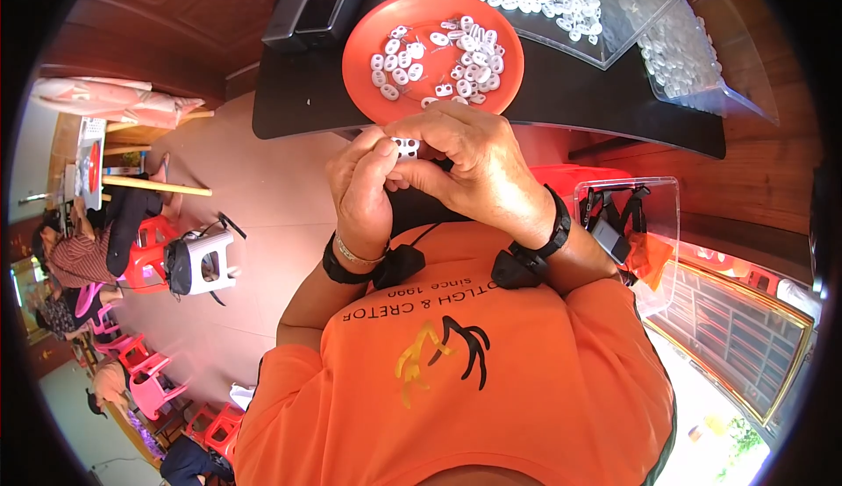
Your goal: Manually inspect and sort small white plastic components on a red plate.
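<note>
Just in front of my chest, both hands are closed in a pinch around small white plastic pieces with dark round holes. My left hand grips them between thumb and fingers from the left. From the right, my right hand meets it, thumb tip touching the same pieces. Fingers hide part of what is held, so I cannot tell how many pieces there are. Right beyond my fingertips, an orange-red plate carries many white oval two-hole pieces, some with thin wire-like bits.
The plate rests on a black table. Behind it are a clear bin of white pieces, a clear bag of pieces and a grey-black box. A clear tub stands at my right. People sit among red stools at left.
</note>
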Available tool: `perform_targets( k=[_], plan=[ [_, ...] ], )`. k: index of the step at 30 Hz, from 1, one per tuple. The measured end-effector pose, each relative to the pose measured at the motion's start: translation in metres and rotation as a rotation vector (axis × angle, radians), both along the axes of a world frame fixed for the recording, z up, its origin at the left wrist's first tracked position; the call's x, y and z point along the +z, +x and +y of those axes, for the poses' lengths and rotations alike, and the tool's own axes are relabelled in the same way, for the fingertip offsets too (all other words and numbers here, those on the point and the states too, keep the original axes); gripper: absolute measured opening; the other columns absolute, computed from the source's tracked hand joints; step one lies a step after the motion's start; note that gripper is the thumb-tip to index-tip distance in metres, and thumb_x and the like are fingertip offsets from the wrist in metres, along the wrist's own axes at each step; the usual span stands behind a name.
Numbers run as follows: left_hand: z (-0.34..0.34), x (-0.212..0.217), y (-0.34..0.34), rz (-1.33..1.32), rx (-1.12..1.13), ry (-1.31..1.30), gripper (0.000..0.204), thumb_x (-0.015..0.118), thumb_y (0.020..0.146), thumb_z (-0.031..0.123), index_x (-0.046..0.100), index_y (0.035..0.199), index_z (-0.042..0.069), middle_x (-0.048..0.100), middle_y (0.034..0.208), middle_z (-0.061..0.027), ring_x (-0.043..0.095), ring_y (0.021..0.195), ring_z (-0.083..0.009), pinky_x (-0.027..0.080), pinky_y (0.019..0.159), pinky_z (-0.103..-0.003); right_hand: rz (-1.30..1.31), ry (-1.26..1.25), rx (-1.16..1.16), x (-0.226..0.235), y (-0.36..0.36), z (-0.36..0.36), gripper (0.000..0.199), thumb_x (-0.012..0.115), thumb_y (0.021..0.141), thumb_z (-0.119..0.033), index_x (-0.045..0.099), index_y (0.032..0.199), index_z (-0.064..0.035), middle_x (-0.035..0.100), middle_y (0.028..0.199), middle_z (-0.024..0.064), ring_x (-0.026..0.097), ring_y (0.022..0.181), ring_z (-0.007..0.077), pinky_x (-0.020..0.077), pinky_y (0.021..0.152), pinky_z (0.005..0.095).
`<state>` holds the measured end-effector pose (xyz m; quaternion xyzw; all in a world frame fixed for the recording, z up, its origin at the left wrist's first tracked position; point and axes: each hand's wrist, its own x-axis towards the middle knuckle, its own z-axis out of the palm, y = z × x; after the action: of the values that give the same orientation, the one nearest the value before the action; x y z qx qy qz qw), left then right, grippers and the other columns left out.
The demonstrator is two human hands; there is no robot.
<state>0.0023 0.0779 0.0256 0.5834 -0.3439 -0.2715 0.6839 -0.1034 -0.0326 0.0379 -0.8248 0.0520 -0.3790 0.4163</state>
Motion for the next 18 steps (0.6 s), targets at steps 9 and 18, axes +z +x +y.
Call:
perform_targets(
  k=[9, 18],
  plan=[
    [-0.002, 0.001, 0.000, 0.053, -0.063, 0.035, 0.022, 0.050, 0.088, 0.017, 0.057, 0.077, -0.001, 0.052, 0.066, 0.0004, 0.043, 0.058, -0.0067, 0.034, 0.053, -0.022, 0.054, -0.053, -0.004, 0.001, -0.004, -0.004, 0.038, 0.079, 0.069, -0.009, 0.066, 0.105, -0.0082, 0.066, 0.087, 0.0057, 0.064, 0.077, 0.0211, 0.0518, 0.065, 0.0305],
    [-0.004, 0.002, -0.002, 0.049, -0.006, -0.047, 0.020, 0.052, 0.087, 0.015, 0.058, 0.079, -0.002, 0.054, 0.070, -0.0005, 0.045, 0.060, -0.0066, 0.034, 0.054, -0.022, 0.050, 0.127, 0.031, 0.003, -0.004, 0.002, 0.045, 0.081, 0.067, -0.006, 0.064, 0.108, -0.0072, 0.067, 0.091, 0.0072, 0.065, 0.079, 0.0217, 0.0528, 0.068, 0.0309]
  ],
)
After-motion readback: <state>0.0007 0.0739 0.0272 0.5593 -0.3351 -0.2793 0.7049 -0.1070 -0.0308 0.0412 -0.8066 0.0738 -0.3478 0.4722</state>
